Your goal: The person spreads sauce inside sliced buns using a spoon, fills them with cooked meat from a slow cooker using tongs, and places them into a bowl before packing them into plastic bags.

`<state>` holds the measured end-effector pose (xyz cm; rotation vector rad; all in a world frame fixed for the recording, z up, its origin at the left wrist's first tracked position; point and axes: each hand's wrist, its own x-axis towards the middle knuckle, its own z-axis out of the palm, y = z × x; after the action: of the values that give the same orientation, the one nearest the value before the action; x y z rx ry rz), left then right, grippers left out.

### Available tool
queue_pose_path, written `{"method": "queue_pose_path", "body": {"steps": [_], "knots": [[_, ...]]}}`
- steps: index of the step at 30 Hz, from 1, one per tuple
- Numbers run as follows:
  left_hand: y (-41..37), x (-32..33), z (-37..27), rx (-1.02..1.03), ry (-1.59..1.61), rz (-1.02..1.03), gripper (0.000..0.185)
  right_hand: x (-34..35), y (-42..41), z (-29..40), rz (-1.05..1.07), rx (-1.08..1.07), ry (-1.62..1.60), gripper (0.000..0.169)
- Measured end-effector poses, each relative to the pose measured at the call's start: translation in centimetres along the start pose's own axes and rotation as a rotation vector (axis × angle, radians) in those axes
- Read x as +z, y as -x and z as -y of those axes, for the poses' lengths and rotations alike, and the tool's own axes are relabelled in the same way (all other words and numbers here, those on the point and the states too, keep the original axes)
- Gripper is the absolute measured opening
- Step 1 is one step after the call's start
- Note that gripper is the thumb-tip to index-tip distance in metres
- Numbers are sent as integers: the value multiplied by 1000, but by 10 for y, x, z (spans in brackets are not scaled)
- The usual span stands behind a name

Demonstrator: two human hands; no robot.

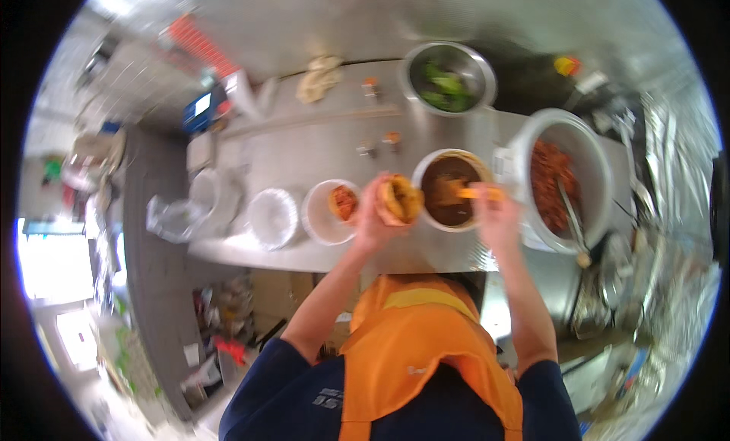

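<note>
My left hand (375, 218) holds a folded flatbread or bun (401, 200) with its opening turned up and a filling inside. A tub of dark brown sauce (450, 213) stands just right of it. Over the sauce's right side, my right hand (495, 213) grips an orange-handled utensil (482, 193), whose far end is blurred. To the left of my left hand, a white round tub (319, 213) holds another piece of bread with red filling (344, 202). Beside that tub is a round container with a shiny clear covering (274, 218).
A large white bucket (599, 173) of red food with a metal utensil stands at right. A steel bowl (408, 79) of green leaves is at the back. Small jars (370, 88), a crumpled cloth (319, 79) and a blue device with a lit screen (199, 110) lie along the steel counter (319, 127).
</note>
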<state>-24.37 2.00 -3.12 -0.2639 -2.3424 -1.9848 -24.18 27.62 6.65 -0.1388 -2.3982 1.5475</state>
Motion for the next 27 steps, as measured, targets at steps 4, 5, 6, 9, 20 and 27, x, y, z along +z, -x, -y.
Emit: {"method": "queue_pose_path", "body": {"steps": [4,5,6,9,20,27], "knots": [[-23,10,-16,158,-130,-19,114,-53,-16,34,-178,128,-87,27],[-30,14,-21,196,-127,-13,113,-53,-17,50,-173,139,-169,27],[-36,21,-32,198,-100,-27,109,-50,-16,53,-133,110,-157,27],[-51,38,-48,233,-95,10,104,-22,-9,52,37,9,-94,28],[-35,7,-16,206,-265,-61,110,-44,-22,-7,48,277,58,34],[-18,-2,-38,106,-159,2,117,-172,-37,-17,-18,-262,1288,68]]}}
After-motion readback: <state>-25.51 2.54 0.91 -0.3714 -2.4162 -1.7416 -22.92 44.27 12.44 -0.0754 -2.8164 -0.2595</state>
